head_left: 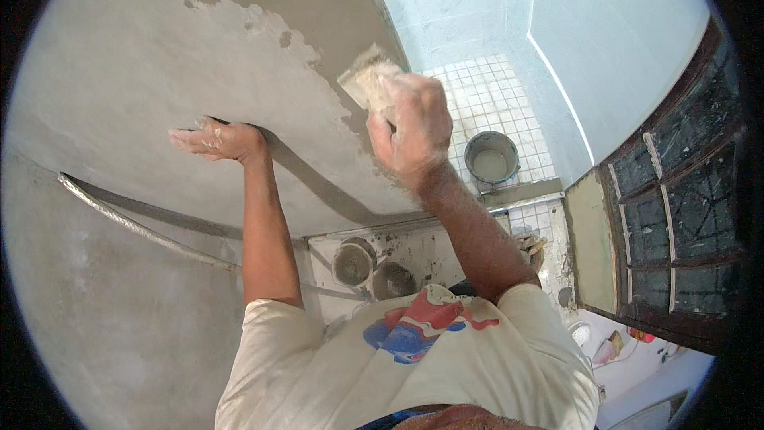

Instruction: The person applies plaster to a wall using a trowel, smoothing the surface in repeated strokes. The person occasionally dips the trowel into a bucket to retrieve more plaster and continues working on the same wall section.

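Sponge float [362,76] half hidden behind right hand [410,131] clenched on it; left hand [216,140] flat, open against wall [119,72].

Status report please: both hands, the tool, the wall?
Left hand flat on plastered wall. Right hand grips sponge float at wet edge. Bucket below, clear.

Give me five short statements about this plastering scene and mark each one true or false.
1. The right hand grips a plaster-caked float against the grey plastered wall. True.
2. The left hand holds a brush. False: it lies flat and open on the wall, holding nothing.
3. A round grey bucket stands on the white tiled floor. True.
4. The bucket hangs from the right hand. False: it stands apart, below.
5. The person's T-shirt is plain black. False: it is cream with a red and blue print.
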A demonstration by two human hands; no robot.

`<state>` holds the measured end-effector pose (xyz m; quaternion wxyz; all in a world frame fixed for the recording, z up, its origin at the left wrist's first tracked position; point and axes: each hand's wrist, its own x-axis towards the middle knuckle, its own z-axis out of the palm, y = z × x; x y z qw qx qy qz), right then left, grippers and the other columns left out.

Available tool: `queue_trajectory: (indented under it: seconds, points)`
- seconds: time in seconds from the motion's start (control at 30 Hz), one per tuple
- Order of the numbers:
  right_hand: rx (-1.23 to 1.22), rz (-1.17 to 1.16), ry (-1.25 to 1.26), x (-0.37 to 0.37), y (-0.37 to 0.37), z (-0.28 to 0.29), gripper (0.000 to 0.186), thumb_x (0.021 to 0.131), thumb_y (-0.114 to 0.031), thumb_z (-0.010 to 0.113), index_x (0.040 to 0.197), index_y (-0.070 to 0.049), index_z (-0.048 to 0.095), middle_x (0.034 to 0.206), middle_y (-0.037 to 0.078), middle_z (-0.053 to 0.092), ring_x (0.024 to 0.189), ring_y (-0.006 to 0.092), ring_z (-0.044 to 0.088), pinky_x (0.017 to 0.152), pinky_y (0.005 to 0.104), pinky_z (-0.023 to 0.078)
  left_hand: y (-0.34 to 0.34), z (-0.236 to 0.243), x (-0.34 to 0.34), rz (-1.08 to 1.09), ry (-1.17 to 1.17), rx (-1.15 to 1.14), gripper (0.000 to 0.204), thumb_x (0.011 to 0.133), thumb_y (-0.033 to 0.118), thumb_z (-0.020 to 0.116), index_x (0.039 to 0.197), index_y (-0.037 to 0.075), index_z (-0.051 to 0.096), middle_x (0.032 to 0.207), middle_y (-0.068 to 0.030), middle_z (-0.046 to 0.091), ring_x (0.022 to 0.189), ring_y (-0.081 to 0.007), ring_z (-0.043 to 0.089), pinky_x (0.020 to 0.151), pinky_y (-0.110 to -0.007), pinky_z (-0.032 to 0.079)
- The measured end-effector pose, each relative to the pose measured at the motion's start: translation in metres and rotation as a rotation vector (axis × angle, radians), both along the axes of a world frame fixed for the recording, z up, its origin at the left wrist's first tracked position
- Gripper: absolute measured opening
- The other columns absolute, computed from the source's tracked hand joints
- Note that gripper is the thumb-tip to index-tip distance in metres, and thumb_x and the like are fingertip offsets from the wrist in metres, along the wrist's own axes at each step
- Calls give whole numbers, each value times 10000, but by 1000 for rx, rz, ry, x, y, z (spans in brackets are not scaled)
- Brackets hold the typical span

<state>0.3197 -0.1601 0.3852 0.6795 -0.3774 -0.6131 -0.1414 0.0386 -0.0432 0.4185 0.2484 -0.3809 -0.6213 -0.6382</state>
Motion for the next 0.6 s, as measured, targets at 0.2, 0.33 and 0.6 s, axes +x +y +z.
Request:
queue_trajectory:
  seconds: [0.2, 0.33, 0.6]
  points:
    - [-253, 237, 494, 40, -25, 5, 326, 950, -82, 824, 1217, 21, 668, 1104, 130, 695, 974, 190, 675, 832, 379, 576, 2, -10, -32, 26, 180, -85, 600, 1178, 207, 371, 1691, -69, 227, 1794, -329, 78, 1670, -519, 95, 1317, -703, 195]
    - [-668, 549, 822, 74, 12, -15, 281, 1027, -196, 774, 1183, 11, 664, 1028, 138, 713, 965, 172, 685, 864, 378, 572, -9, -11, -28, -104, 158, -79, 628, 1202, 234, 312, 1747, -38, 156, 1808, -320, 77, 1684, -473, 114, 1344, -642, 193]
    - [-713, 571, 674, 62, 75, -35, 294, 1041, -249, 742, 1150, 14, 666, 1045, 171, 722, 979, 246, 702, 895, 411, 562, -143, -139, -89, -190, -167, -476, 619, 1224, 323, 317, 1737, -19, 257, 1817, -236, 230, 1686, -391, 192, 1381, -542, 143]
